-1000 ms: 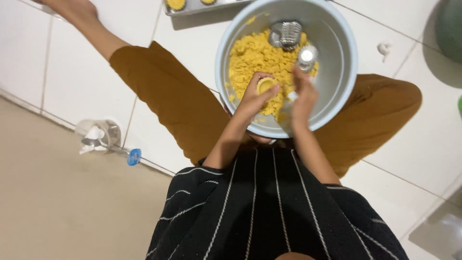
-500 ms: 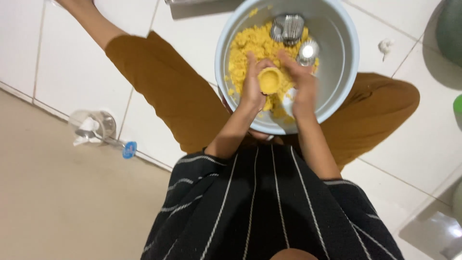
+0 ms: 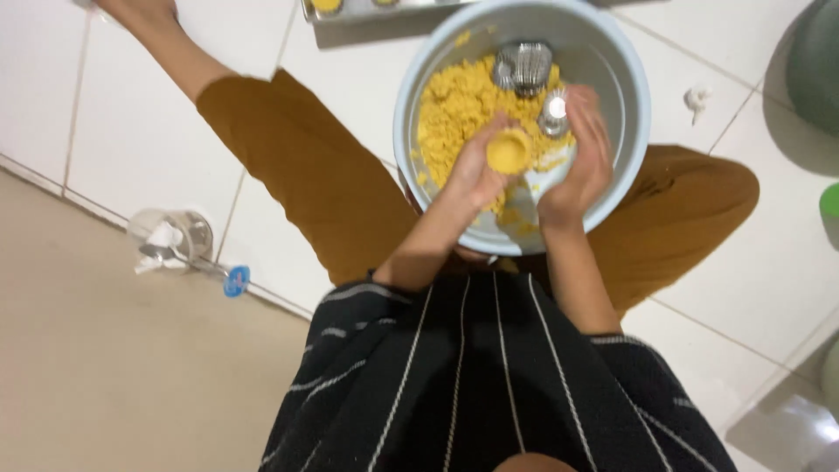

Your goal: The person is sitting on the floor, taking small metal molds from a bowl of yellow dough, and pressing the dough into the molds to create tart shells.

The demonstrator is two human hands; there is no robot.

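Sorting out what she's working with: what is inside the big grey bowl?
The bowl holds crumbly yellow dough and fluted metal moulds. The left hand holds a dough-filled mould; the right hand hides what lies under it.

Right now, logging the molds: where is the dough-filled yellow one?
Head view, upper centre: the filled mold sits in the left hand, over the bowl, beside the right hand.

Dough [image 3: 454,109] and metal moulds [image 3: 523,65] lie in the bowl [image 3: 612,79], between the knees.
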